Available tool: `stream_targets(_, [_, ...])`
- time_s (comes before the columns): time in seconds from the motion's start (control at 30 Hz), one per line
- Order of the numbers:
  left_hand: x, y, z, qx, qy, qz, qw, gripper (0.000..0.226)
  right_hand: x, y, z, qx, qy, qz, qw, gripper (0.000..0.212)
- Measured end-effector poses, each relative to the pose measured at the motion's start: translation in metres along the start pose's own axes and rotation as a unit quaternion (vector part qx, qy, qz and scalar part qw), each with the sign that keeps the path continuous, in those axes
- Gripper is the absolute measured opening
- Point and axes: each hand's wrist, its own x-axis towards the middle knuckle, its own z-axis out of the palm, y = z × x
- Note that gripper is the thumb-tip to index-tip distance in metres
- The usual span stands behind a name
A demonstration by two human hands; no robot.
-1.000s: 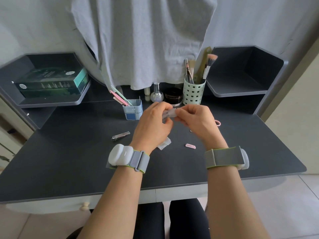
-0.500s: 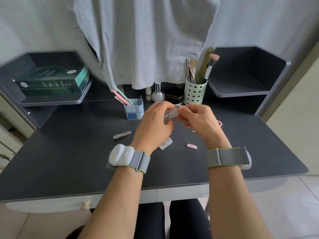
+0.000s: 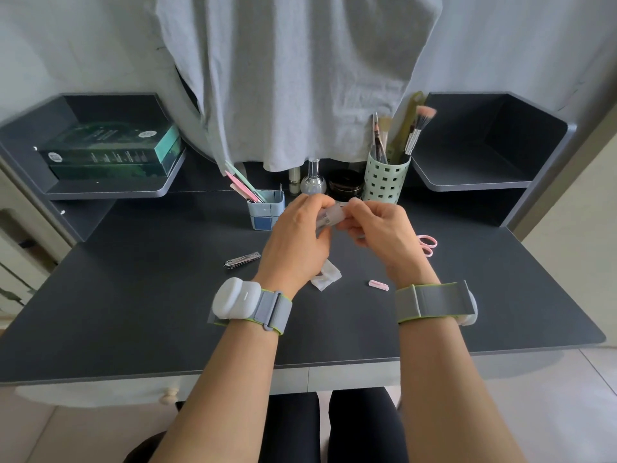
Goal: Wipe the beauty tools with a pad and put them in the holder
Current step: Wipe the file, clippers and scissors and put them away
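My left hand [image 3: 297, 238] and my right hand [image 3: 380, 228] meet above the middle of the dark desk [image 3: 133, 295]. Both pinch a small white pad [image 3: 330, 217] between their fingertips; what it may wrap is hidden by my fingers. A silver nail clipper [image 3: 242, 259] lies on the desk left of my left hand. A small pink tool [image 3: 379, 285] lies near my right wrist. Pink scissors [image 3: 428, 244] peek out behind my right hand. The blue square holder [image 3: 267, 212] with nail files stands just beyond my left hand.
A crumpled white wrapper [image 3: 326, 277] lies between my wrists. A green perforated cup [image 3: 385, 182] of brushes, a black jar [image 3: 345, 186] and a glass bottle [image 3: 313, 182] stand at the back. A green box [image 3: 110, 152] sits on the left shelf. A grey cloth hangs above.
My hands stay together over the same spot, with only small finger movement on the pad. Nothing on the desk has moved.
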Motion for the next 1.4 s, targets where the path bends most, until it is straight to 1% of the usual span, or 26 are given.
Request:
stream_targets(0.07, [0.002,-0.002,0.000,-0.003,0.011,-0.007,1.000,0.029,0.000,-0.001,0.002,-0.009,-0.008,0.001,1.000,0.030])
stream_targets(0.2, [0.005,-0.010,-0.001,-0.008,0.022,-0.016,1.000,0.023,0.004,-0.002,0.013,-0.034,-0.039,-0.021,0.998,0.023])
stream_targets(0.3, [0.007,-0.015,-0.004,-0.006,0.035,-0.022,0.999,0.021,0.012,-0.003,0.023,-0.050,-0.033,-0.033,0.998,0.020])
stream_targets(0.53, [0.009,-0.026,-0.013,0.001,0.040,-0.046,0.998,0.028,0.025,-0.006,0.044,-0.056,-0.023,-0.049,0.997,0.021])
stream_targets(0.8, [0.009,-0.029,-0.021,0.013,0.061,-0.067,0.996,0.040,0.039,-0.017,0.060,-0.074,0.026,-0.072,0.994,0.024])
stream_targets(1.03, [0.005,-0.045,-0.030,0.052,0.063,-0.128,0.988,0.032,0.057,-0.031,0.071,-0.122,0.069,-0.089,0.986,0.022])
stream_targets(1.17, [0.002,-0.050,-0.031,0.079,0.063,-0.164,0.981,0.037,0.071,-0.040,0.082,-0.133,0.112,-0.112,0.978,0.023])
stream_targets(1.23, [0.002,-0.054,-0.032,0.096,0.066,-0.176,0.977,0.035,0.076,-0.043,0.089,-0.141,0.132,-0.126,0.973,0.022])
stream_targets(1.4, [-0.001,-0.063,-0.039,0.121,0.088,-0.205,0.967,0.028,0.082,-0.045,0.102,-0.177,0.135,-0.146,0.964,0.019])
